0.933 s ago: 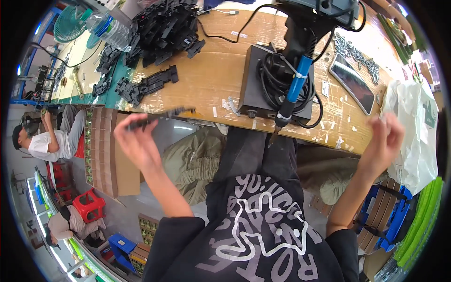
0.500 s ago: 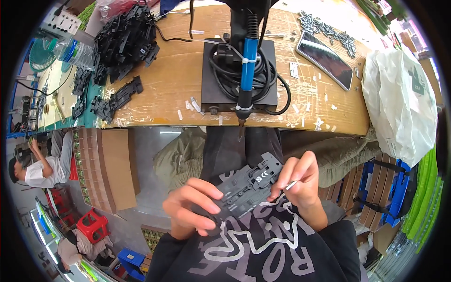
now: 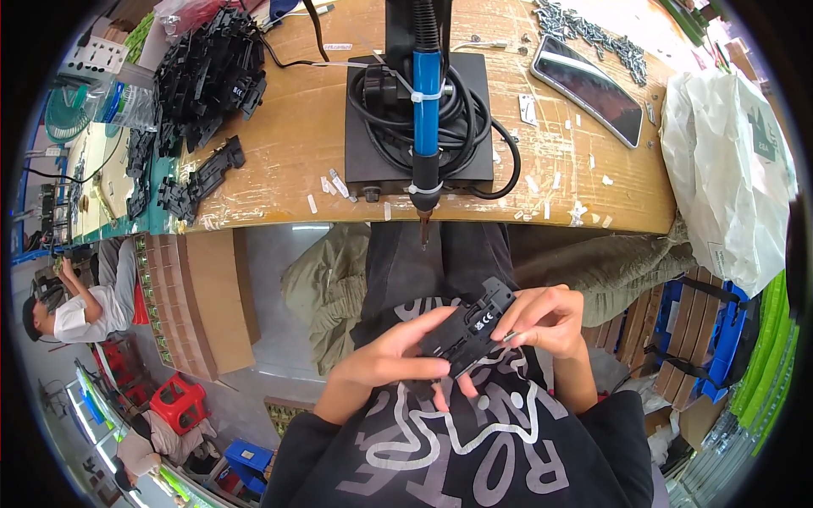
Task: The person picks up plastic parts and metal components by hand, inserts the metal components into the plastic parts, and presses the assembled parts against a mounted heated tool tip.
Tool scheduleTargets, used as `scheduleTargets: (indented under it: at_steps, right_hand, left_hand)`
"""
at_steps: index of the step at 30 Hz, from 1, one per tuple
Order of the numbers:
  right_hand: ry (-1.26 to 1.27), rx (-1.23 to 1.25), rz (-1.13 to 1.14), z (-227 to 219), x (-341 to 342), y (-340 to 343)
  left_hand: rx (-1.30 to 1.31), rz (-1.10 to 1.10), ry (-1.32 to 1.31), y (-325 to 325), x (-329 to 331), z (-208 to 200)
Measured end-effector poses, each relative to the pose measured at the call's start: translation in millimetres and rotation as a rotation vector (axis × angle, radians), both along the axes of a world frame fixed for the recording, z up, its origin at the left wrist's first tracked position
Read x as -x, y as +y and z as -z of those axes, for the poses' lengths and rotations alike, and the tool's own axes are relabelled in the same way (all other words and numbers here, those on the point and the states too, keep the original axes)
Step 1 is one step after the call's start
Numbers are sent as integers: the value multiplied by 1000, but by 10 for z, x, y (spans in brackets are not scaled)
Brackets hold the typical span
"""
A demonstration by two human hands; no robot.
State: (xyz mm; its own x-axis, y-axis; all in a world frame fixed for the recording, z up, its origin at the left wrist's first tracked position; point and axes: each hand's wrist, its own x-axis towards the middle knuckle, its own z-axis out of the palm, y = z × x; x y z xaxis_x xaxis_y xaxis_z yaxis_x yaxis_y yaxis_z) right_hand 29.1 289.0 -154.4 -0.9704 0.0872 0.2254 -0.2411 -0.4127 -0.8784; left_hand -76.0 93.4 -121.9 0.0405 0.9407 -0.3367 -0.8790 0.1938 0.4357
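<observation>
A black moulded plastic part (image 3: 461, 340) with small white markings is held tilted over my lap, in front of my shirt. My left hand (image 3: 394, 356) grips its lower left end, with the thumb on top and fingertips showing beneath. At its right edge, my right hand (image 3: 546, 323) pinches a small thin metal piece (image 3: 508, 337) between thumb and fingers. The right fingertips are at the part or touching it; exact contact is hidden. Beyond the hands, an upright blue-bodied tool (image 3: 426, 102) with a narrow tip points down past the table edge.
A heap of black plastic parts (image 3: 207, 80) lies at the table's far left, with a loose black part (image 3: 201, 179) nearer. A black box (image 3: 360, 127) carries coiled cable. To the right are a phone (image 3: 586, 89), scattered screws (image 3: 597, 38) and a white bag (image 3: 720, 178). Cartons (image 3: 182, 296) stand left.
My left hand has shifted its grip, its thumb now lying across the part. My right hand has brought the metal piece in against the part's edge. The view has shifted slightly.
</observation>
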Motion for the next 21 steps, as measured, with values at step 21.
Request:
scheduleTargets:
  at_steps: [21]
  right_hand:
    - [-288,35,156,95,25,23]
  left_hand:
    - [144,142,770,75,-6,73]
